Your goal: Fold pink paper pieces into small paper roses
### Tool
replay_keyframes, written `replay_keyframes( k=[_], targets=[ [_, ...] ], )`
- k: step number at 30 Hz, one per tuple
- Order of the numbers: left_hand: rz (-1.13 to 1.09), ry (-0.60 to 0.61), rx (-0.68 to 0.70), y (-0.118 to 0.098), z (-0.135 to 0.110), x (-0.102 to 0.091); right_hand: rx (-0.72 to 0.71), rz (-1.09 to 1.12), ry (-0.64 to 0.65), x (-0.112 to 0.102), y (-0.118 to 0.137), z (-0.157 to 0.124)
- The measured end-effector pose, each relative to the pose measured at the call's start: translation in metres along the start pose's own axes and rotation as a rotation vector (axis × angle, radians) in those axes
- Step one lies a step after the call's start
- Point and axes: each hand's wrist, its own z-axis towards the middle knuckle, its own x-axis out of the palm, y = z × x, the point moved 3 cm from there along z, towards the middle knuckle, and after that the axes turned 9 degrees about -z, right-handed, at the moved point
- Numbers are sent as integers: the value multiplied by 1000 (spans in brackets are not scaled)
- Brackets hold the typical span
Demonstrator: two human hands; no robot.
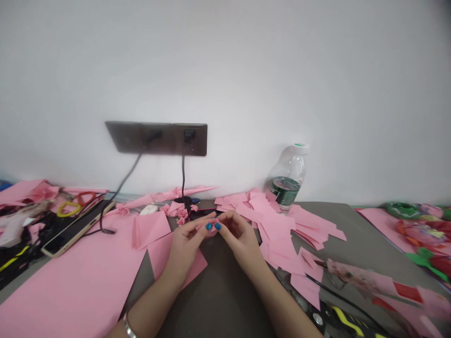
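My left hand [186,241] and my right hand [239,237] meet above the grey table, thumbs side by side. Between their fingertips they pinch a small piece of pink paper [212,230], mostly covered by the fingers. Beneath my left hand lies a pink paper square [195,272]. A folded stack of pink paper [151,229] rests just left of that hand. Many loose pink paper pieces [278,230] spread out to the right of my right hand.
A clear plastic bottle [289,178] leans at the wall behind the papers. On the left are a phone [79,227], a large pink sheet [77,286] and scissors with coloured handles [68,209]. Cords run from a wall socket [157,138]. Coloured paper flowers [423,230] lie far right.
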Motion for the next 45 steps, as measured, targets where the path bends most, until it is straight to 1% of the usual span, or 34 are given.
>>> replay_keyframes(
  k=[2,4,6,12,18,23,29,33,36,40,45],
  targets=[
    [36,8,52,-3,-1,1,27,7,40,1,-1,0],
    [85,9,107,-6,-1,0,20,-7,64,2,1,0],
    [113,3,130,-6,-1,0,16,-22,82,2,2,-1],
    [99,-71,60,-2,-1,-3,10,-78,61,1,5,-2],
    [112,-29,47,-8,-2,2,-13,-94,48,0,4,-2],
    [93,-52,38,-10,-2,3,-59,-91,63,1,5,-2],
    [51,-77,-4,-3,-1,0,-52,-146,36,0,7,-2],
    [20,-30,-3,-3,0,2,-67,-154,10,-1,7,-2],
    [17,-7,-6,-5,-1,5,-51,-135,8,-1,6,-1],
    [36,-53,6,-8,-2,5,-23,-65,39,0,4,0],
    [29,-71,-12,-5,-2,3,-7,-69,14,-1,3,1]
  ],
)
